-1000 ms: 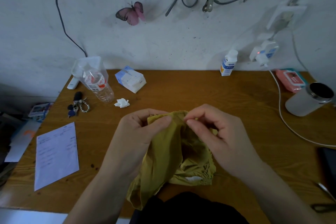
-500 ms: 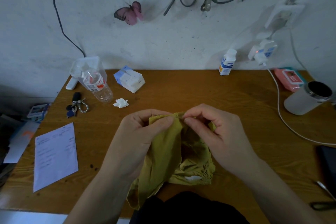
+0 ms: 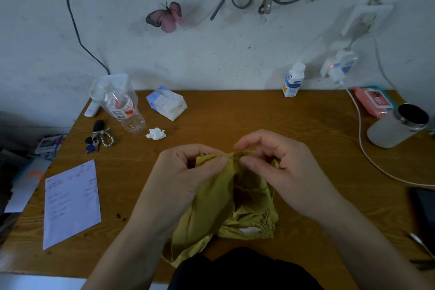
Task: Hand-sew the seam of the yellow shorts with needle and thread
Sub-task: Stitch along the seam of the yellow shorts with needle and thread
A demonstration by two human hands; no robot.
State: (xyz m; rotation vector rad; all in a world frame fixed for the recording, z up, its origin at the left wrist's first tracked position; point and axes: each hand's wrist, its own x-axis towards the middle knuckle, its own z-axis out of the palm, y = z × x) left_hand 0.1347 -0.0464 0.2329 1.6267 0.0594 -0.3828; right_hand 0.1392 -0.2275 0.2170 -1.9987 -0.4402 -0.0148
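Observation:
The yellow shorts [image 3: 219, 205] lie bunched on the wooden table [image 3: 270, 122], their lower part hanging over the front edge. My left hand [image 3: 186, 172] grips the top fold of the fabric between thumb and fingers. My right hand [image 3: 275, 165] pinches a thin needle [image 3: 233, 159] at the seam, just right of my left thumb. The needle shows only as a short grey sliver between the two thumbs. The thread is too fine to make out.
On the left lie a paper sheet [image 3: 70, 202], keys [image 3: 98, 136], a plastic bottle [image 3: 124, 110], a crumpled tissue [image 3: 155, 134] and a tissue pack [image 3: 167, 105]. A white bottle [image 3: 293, 80], pink wipes [image 3: 374, 101], a metal cup [image 3: 397, 125] and a white cable [image 3: 367, 153] are on the right.
My right hand's fingers have lifted and spread slightly, and its thumb and forefinger now pinch the needle at the seam. The left hand keeps its grip on the fabric.

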